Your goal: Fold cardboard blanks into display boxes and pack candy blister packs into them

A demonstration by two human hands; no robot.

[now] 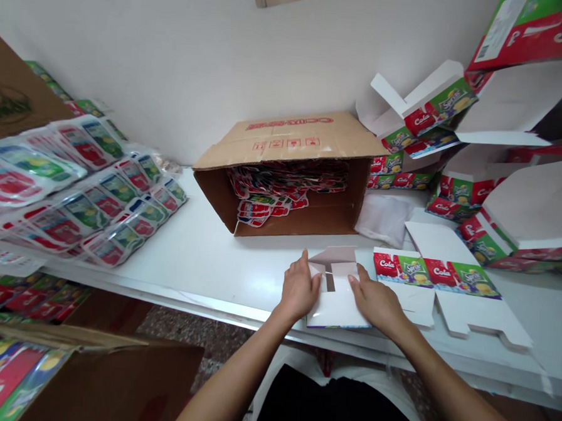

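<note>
One white carton (336, 311) shows partly open flaps (341, 255).

The small box (339, 309) is white, the carton (289, 133) brown.

pale plain wall (176, 60) | long white table (222, 261) against it | speckled dark floor (181, 326) below | soft light
</note>
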